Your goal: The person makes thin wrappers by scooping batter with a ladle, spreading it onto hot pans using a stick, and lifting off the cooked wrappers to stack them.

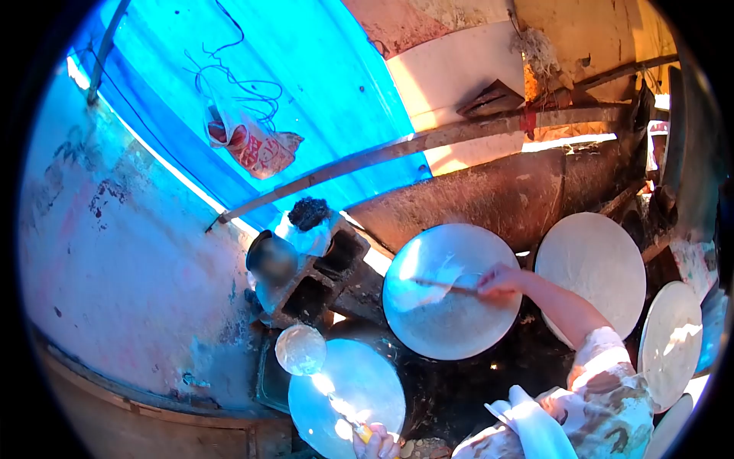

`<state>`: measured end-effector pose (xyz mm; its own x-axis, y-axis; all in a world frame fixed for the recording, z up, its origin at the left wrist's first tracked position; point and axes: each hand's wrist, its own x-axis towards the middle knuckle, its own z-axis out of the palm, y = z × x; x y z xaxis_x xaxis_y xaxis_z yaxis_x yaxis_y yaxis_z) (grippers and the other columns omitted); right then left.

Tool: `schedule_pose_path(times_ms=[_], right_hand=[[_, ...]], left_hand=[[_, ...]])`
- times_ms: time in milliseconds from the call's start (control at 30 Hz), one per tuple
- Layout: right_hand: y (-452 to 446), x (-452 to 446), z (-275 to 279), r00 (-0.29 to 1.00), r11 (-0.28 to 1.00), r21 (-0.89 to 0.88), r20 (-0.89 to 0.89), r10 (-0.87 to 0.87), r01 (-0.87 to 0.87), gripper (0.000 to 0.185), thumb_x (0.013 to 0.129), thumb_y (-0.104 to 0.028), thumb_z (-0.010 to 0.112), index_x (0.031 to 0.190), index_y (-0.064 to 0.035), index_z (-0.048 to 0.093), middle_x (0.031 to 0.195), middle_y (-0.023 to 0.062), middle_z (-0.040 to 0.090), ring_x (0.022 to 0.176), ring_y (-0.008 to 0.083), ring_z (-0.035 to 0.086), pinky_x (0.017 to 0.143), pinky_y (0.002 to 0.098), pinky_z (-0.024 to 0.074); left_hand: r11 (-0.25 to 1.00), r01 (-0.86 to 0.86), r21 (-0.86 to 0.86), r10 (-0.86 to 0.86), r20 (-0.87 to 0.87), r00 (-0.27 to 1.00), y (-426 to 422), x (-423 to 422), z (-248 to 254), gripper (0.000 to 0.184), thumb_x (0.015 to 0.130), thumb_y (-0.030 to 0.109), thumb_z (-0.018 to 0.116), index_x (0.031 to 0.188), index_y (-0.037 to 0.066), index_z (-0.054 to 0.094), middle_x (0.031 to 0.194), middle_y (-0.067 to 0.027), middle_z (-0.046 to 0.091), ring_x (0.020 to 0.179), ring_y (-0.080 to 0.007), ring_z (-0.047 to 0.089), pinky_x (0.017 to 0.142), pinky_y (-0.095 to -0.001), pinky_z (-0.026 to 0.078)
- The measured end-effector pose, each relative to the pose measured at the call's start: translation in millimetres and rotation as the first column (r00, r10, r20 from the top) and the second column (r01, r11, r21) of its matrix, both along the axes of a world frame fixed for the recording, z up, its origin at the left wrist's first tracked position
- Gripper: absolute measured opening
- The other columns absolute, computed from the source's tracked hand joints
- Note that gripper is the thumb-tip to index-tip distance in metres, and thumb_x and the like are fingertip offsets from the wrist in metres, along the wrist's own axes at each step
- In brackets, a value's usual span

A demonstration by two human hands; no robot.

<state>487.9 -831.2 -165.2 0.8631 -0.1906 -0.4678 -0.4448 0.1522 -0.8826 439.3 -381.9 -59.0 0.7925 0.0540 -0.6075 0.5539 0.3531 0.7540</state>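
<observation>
My right hand is closed around a thin brown stick-like tool, held over a large round pale pan. The tool's far end is lost in blur and glare on that pan. At the bottom edge, my left hand grips the yellow handle of a metal ladle and is partly cut off by the frame. The ladle's round head extends past the upper left rim of a second pale pan. Bright glare hides part of its shaft.
More round pale discs stand at the right, one tilted. Hollow blocks hold a dark pot and a dark scrubber-like clump. A plastic bag hangs against blue sheeting. A curved pole crosses behind.
</observation>
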Motion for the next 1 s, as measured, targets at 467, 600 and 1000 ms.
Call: schedule_pose_path(times_ms=[467,600,1000], right_hand=[[-37,-21,20,0.834,0.851,0.247,-0.204,0.513,-0.463,0.031,0.073,-0.014,0.070,0.101,-0.0028,0.063,0.057,0.0030,0.055,0.037,0.0076,0.041,0.032,0.0217,0.0278],[-100,-21,-7,0.907,0.909,-0.071,-0.132,0.400,-0.411,0.029,0.073,-0.016,0.071,0.098,-0.0037,0.065,0.058,0.0024,0.056,0.038,0.0077,0.044,0.033,0.0213,0.0296],[-64,-14,18,0.932,0.943,0.041,-0.145,0.333,-0.331,0.028,0.072,-0.017,0.072,0.096,-0.0044,0.065,0.057,0.0010,0.054,0.039,0.0059,0.041,0.033,0.0211,0.0265]], left_hand=[[0.691,0.453,-0.564,-0.462,0.138,0.876,23,12,-6,0.040,0.094,0.047,0.030,0.106,0.014,0.051,0.066,0.0010,0.046,0.042,-0.0075,0.032,0.037,-0.0203,0.027],[0.887,0.220,-0.406,-0.297,-0.137,0.945,23,1,14,0.052,0.093,0.049,0.031,0.137,0.023,0.029,0.064,0.0004,0.041,0.042,-0.0086,0.032,0.037,-0.0206,0.026],[0.580,0.042,-0.814,-0.121,-0.035,0.992,53,0,-29,0.049,0.093,0.046,0.031,0.136,0.021,0.032,0.107,-0.0070,0.056,0.046,-0.0114,0.037,0.041,-0.0238,0.034]])
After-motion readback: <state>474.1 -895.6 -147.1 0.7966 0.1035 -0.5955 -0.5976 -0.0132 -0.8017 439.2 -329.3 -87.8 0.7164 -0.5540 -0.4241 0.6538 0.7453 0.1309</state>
